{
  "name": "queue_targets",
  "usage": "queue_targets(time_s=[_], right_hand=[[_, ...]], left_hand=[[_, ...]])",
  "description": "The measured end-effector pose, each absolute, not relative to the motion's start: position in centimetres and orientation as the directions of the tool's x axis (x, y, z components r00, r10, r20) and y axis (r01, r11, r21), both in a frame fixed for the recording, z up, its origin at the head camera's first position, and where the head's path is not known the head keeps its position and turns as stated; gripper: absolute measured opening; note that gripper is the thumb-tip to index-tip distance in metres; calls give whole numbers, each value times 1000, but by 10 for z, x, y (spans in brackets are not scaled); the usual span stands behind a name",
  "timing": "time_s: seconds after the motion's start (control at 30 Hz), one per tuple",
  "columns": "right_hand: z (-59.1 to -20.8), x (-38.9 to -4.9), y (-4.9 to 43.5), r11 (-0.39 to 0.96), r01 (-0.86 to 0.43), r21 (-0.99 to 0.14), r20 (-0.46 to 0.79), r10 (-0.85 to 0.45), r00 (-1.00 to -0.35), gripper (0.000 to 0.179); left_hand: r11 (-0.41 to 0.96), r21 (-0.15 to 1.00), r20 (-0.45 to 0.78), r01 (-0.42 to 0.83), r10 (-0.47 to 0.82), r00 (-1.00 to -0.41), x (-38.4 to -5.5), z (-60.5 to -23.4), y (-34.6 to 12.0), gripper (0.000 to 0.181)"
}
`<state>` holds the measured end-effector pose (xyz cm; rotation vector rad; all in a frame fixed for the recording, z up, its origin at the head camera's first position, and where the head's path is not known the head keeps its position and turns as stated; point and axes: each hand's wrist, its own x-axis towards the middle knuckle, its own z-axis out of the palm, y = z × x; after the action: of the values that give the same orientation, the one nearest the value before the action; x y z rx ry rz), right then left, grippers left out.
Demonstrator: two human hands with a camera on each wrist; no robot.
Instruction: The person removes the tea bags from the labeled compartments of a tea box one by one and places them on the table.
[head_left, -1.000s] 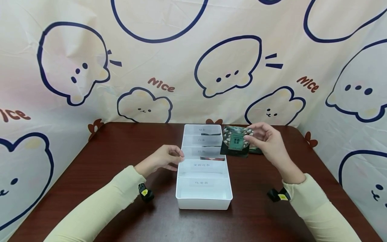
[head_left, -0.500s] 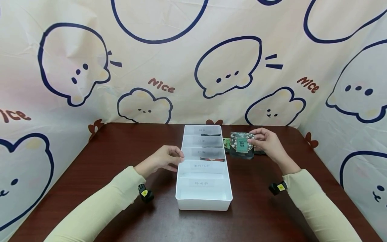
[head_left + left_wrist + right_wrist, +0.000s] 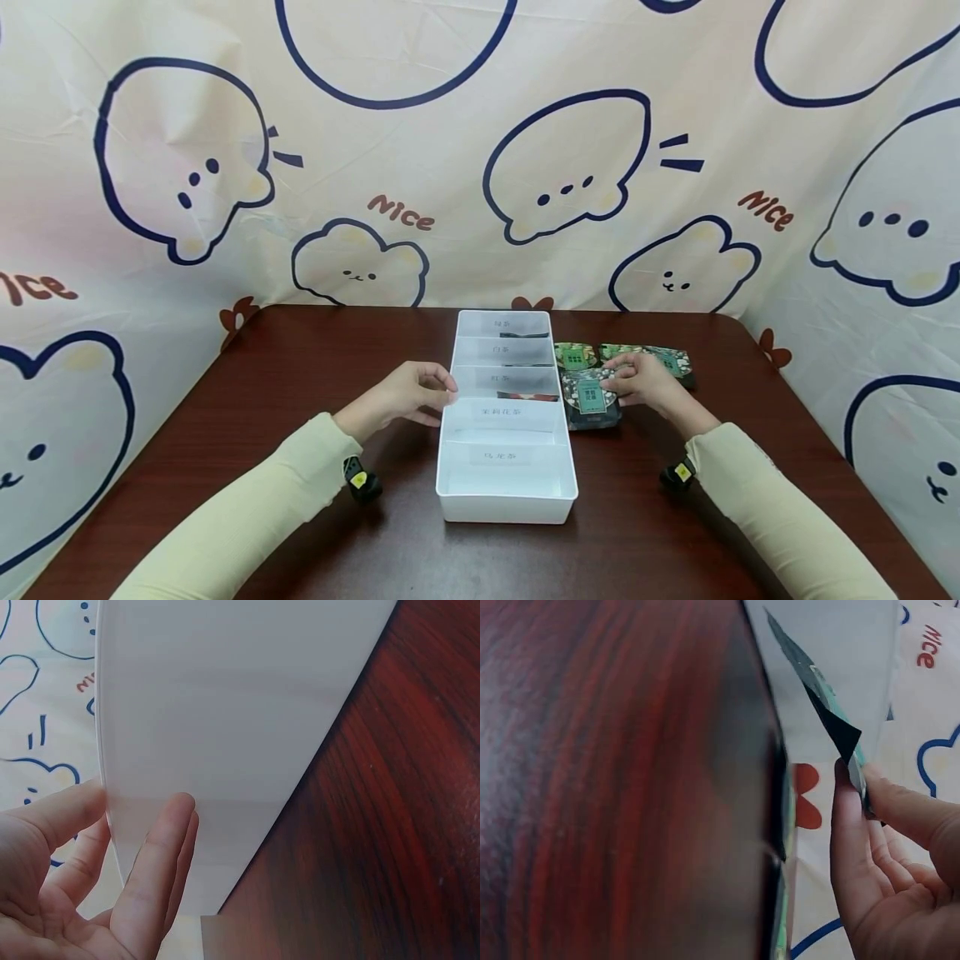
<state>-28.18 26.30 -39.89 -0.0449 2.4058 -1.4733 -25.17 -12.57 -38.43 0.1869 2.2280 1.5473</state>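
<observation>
My right hand pinches a dark tea packet with a green label by its right edge, beside the box's right wall. In the right wrist view the tea packet appears nearly edge-on, between thumb and fingertips. A long white divided box stands mid-table, its compartments labelled with Chinese characters. My left hand rests its fingertips at the left rim; in the left wrist view relaxed fingers extend along the outer wall. Several far compartments hold packets, such as a red-toned one.
Green tea packets lie behind the held one, right of the box. Another dark-green packet lies farther right, partly behind my right hand. A dark wood table reaches back to a cartoon-printed cloth.
My right hand has drawn the tea packet down and nearer to me, first rightward and then back toward the box, uncovering green packets behind. My left hand has stayed at the rim.
</observation>
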Motion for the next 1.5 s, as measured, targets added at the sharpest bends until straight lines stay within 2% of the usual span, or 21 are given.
queue_targets(time_s=[0.57,0.97,1.5], right_hand=[[-414,-283,250,626,150,-766,-279,-112,-954,37],[-418,-284,243,657,187,-731,-297,-59,-953,30],[-421,-287,242,696,197,-690,-304,-31,-952,31]], left_hand=[[373,920,-257,-124,332,-908,-251,-384,-125,16],[376,918,-261,-127,329,-908,-251,-384,-125,16],[366,921,-262,-131,336,-905,-251,-385,-126,15]])
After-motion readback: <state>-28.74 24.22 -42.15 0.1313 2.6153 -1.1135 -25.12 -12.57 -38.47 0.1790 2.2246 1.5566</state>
